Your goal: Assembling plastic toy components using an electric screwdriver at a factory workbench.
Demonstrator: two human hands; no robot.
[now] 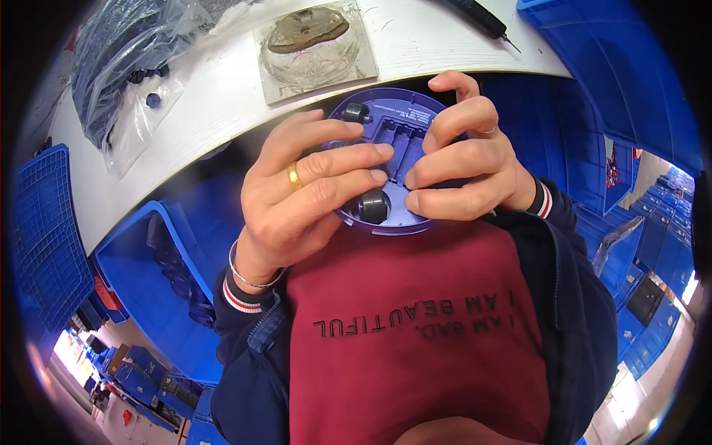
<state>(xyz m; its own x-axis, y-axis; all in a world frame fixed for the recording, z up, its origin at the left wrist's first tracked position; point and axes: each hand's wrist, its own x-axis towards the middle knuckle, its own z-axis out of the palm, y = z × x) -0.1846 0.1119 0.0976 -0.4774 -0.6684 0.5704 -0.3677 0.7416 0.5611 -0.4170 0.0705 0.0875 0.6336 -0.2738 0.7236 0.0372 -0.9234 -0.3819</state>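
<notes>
My left hand [300, 178] and right hand [471, 159] grip a round purple casing [401, 141] before my red shirt [415, 297], fingers hiding its sides, its far face out of view

White table [423, 37], pale glossy floor [624, 408]

Single head view: fisheye, worn on the wearer's head, facing steeply down along the wearer's own front. Burgundy shirt [415, 374] at close range, lower centre; left hand [285, 194] and right hand [475, 165] near, above it. White tabletop [219, 96] beyond, toward upper edge; straight edges bow.
</notes>
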